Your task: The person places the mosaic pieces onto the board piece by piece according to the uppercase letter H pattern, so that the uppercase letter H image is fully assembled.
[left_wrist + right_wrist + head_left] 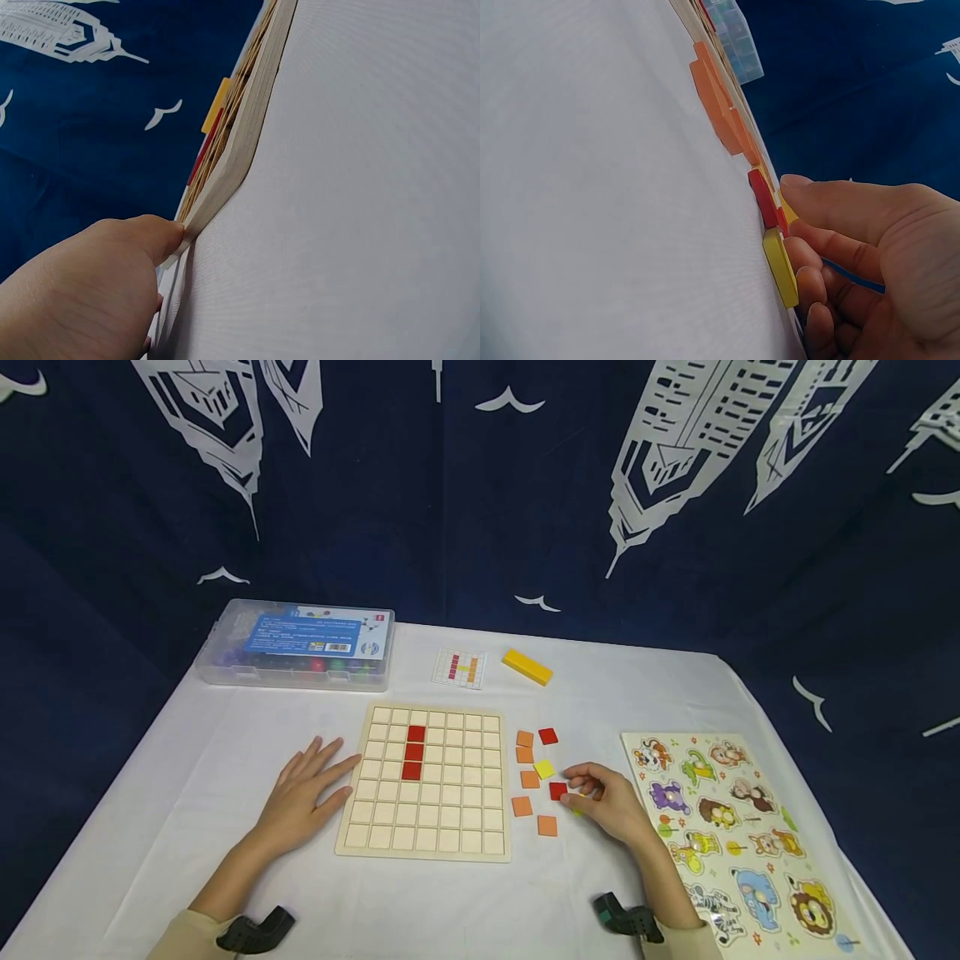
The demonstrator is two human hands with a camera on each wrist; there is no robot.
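A wooden grid board (457,857) lies on the table, with three red square tiles (414,752) stacked in one column of its cells. My left hand (303,797) rests with spread fingers at the board's left edge; in the left wrist view its thumb (154,236) touches the board's side. To the right of the board, my right hand (611,802) hovers with bent fingers, thumb and index finger apart. Right by its fingertips lie a loose red tile (558,791) and a partly hidden yellow tile (780,266). I see nothing held between its fingers.
Several orange tiles (547,826), another red tile (548,736) and another yellow tile (543,769) lie nearby. Behind are a pattern card (460,669), a yellow block (527,667) and a clear plastic case (296,643). An animal puzzle board (738,852) lies at right.
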